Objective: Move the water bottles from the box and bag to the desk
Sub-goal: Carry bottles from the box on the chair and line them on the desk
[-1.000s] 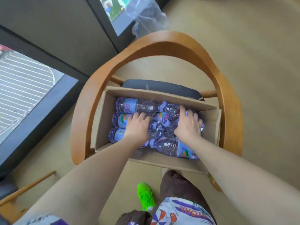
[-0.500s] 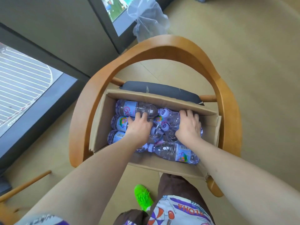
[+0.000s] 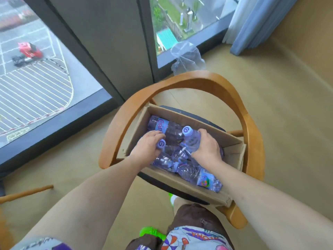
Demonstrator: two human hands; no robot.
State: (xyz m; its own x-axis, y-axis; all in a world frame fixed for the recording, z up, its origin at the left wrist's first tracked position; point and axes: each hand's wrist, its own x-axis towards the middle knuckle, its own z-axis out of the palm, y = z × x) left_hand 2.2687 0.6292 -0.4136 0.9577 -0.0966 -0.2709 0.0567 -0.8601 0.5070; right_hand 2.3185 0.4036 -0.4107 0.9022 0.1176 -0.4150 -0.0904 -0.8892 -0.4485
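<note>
An open cardboard box (image 3: 232, 150) rests on the seat of a wooden armchair (image 3: 182, 81). Several purple-tinted water bottles lie inside it. My left hand (image 3: 147, 147) is closed around one water bottle whose purple cap (image 3: 161, 144) points up toward me. My right hand (image 3: 207, 146) grips a second water bottle (image 3: 192, 138), tilted upright with its cap raised above the others. Another bottle (image 3: 200, 177) lies flat along the box's near side, and one more bottle (image 3: 160, 124) lies at the far left corner. No desk is in view.
A clear plastic bag (image 3: 187, 57) sits on the floor by the floor-to-ceiling window (image 3: 36, 78), behind the chair. A blue curtain (image 3: 255, 22) hangs at the top right. My legs and a green shoe (image 3: 150, 231) are below the box. A wooden rod (image 3: 27, 193) juts in at the left.
Both hands have closed on bottles and tilted them up, caps now raised above the rest. The camera has tipped up, showing more window and the curtain.
</note>
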